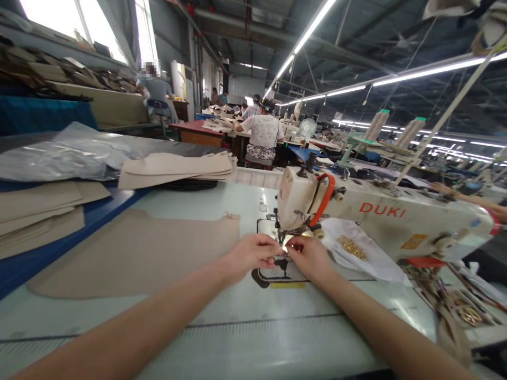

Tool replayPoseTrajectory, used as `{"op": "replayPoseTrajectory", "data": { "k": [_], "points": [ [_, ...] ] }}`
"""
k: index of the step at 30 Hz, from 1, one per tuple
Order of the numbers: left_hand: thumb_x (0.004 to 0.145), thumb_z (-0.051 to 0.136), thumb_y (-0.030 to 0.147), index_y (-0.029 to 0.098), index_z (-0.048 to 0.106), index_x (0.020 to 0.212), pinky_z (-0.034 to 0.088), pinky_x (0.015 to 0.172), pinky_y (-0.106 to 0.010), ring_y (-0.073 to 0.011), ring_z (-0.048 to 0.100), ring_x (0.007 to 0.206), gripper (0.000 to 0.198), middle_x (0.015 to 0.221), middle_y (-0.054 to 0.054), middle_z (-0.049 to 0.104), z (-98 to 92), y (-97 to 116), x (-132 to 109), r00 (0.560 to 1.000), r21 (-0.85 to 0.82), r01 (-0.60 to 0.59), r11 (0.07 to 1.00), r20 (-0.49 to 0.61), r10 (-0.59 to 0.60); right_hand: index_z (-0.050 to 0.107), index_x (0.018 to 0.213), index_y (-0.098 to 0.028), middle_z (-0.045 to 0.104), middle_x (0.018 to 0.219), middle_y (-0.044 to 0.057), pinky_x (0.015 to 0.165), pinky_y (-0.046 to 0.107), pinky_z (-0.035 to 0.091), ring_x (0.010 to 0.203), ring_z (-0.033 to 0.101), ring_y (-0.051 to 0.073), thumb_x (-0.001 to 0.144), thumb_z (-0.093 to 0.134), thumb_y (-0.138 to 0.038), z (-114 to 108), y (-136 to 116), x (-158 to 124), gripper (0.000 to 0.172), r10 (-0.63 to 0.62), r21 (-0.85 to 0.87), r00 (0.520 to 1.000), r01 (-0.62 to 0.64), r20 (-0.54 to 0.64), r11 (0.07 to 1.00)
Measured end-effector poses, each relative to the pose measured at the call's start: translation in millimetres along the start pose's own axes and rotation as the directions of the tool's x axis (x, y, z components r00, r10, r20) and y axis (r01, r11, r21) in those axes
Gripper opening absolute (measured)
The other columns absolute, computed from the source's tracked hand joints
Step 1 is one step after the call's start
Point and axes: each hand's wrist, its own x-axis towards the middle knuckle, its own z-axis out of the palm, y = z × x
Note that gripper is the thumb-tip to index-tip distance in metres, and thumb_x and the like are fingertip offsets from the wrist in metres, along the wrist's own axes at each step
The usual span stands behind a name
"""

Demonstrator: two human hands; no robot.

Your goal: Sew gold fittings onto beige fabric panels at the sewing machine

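Note:
Both hands meet at the needle of a white sewing machine (380, 211). My left hand (255, 252) comes in from the left, fingertips pinched together beside the presser foot. From the right, my right hand (311, 256) is likewise pinched close to the needle. Whatever lies between the fingertips is too small and too hidden to name. A large beige fabric panel (146, 253) lies flat to the left, with a small metal piece (231, 215) at its upper right corner. Gold-coloured metal bits (351, 247) rest on a white sheet (380, 264) under the machine arm.
Stacked beige panels (178, 168) and clear plastic bags (59, 155) lie at the back left. Beige straps and gold rings (469, 315) sit at the right. Thread cones (410, 133) stand behind the machine. Another person (261, 132) sits ahead; another person's arm (471, 199) reaches in at right.

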Motion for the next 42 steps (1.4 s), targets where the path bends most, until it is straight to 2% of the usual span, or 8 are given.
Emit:
{"op": "replayPoseTrajectory", "data": {
  "k": [2, 5, 11, 15, 20, 26, 32, 42],
  "points": [
    [0.062, 0.068, 0.027, 0.014, 0.061, 0.065, 0.047, 0.057, -0.024, -0.0081, 0.048, 0.050, 0.015, 0.051, 0.005, 0.051, -6.4, 1, 15, 0.997, 0.149, -0.009, 0.989, -0.076, 0.021, 0.071, 0.079, -0.021, 0.068, 0.070, 0.002, 0.055, 0.024, 0.034, 0.061, 0.057, 0.016, 0.077, 0.053, -0.025, 0, 3, 3, 0.019, -0.001, -0.007, 1.000, 0.001, -0.003, 1.000],
    [0.064, 0.062, 0.020, 0.014, 0.060, 0.060, 0.046, 0.049, -0.023, -0.0088, 0.047, 0.043, 0.008, 0.044, 0.005, 0.048, -9.0, -2, 34, 0.993, 0.335, 0.023, 0.942, -0.115, 0.017, 0.072, 0.078, -0.021, 0.068, 0.069, 0.003, 0.055, 0.025, 0.035, 0.060, 0.057, 0.017, 0.076, 0.053, -0.025, 3, 7, 7, 0.019, -0.021, 0.003, 1.000, 0.021, 0.020, 1.000],
    [0.066, 0.057, 0.019, 0.014, 0.060, 0.059, 0.043, 0.044, -0.020, -0.0089, 0.047, 0.044, 0.008, 0.046, 0.005, 0.047, -1.8, -15, 46, 0.990, 0.382, 0.010, 0.924, -0.133, 0.044, 0.072, 0.076, -0.020, 0.070, 0.075, 0.005, 0.062, 0.027, 0.042, 0.069, 0.062, 0.019, 0.075, 0.056, -0.028, 7, 21, 9, 0.018, 0.013, 0.045, 0.998, -0.010, -0.056, 0.999],
    [0.070, 0.051, 0.025, 0.016, 0.062, 0.062, 0.038, 0.044, -0.020, -0.0093, 0.046, 0.046, 0.015, 0.050, 0.005, 0.049, -2.1, -26, 48, 0.980, 0.461, -0.096, 0.882, -0.110, 0.164, 0.072, 0.076, -0.020, 0.071, 0.072, 0.003, 0.061, 0.026, 0.045, 0.066, 0.064, 0.019, 0.075, 0.055, -0.029, 5, 20, 7, 0.020, 0.055, 0.098, 0.998, -0.053, -0.023, 0.994],
    [0.069, 0.048, 0.019, 0.016, 0.062, 0.059, 0.034, 0.051, -0.019, -0.0087, 0.045, 0.052, 0.017, 0.053, 0.005, 0.052, -2.0, -34, 51, 0.942, 0.583, -0.188, 0.791, -0.122, 0.314, 0.073, 0.072, -0.020, 0.073, 0.073, 0.003, 0.062, 0.025, 0.048, 0.069, 0.066, 0.020, 0.076, 0.053, -0.031, 3, 16, 6, 0.022, 0.052, 0.182, 0.999, -0.054, 0.011, 0.982],
    [0.069, 0.047, 0.015, 0.015, 0.061, 0.056, 0.029, 0.050, -0.020, -0.0092, 0.044, 0.053, 0.019, 0.051, 0.005, 0.049, 2.2, -23, 45, 0.947, 0.633, -0.125, 0.764, -0.154, 0.283, 0.072, 0.071, -0.020, 0.072, 0.072, 0.002, 0.062, 0.025, 0.047, 0.067, 0.065, 0.019, 0.077, 0.053, -0.030, 7, 20, 6, 0.022, -0.001, 0.199, 0.999, -0.007, 0.039, 0.980],
    [0.069, 0.047, 0.012, 0.015, 0.065, 0.061, 0.032, 0.053, -0.020, -0.0107, 0.051, 0.057, 0.020, 0.055, 0.003, 0.057, 3.6, -22, 46, 0.938, 0.618, -0.096, 0.780, -0.206, 0.279, 0.070, 0.072, -0.021, 0.072, 0.075, 0.002, 0.069, 0.026, 0.047, 0.075, 0.065, 0.020, 0.077, 0.053, -0.027, 9, 22, 7, 0.019, -0.039, 0.223, 0.999, 0.032, 0.027, 0.974],
    [0.068, 0.047, 0.012, 0.014, 0.064, 0.058, 0.030, 0.050, -0.019, -0.0099, 0.047, 0.055, 0.020, 0.052, 0.004, 0.052, 3.8, -28, 47, 0.936, 0.612, -0.153, 0.776, -0.163, 0.313, 0.072, 0.077, -0.021, 0.072, 0.076, 0.004, 0.069, 0.029, 0.050, 0.072, 0.065, 0.022, 0.077, 0.053, -0.035, 12, 29, 7, 0.024, 0.014, 0.196, 1.000, -0.015, 0.008, 0.980]
  ]
}}
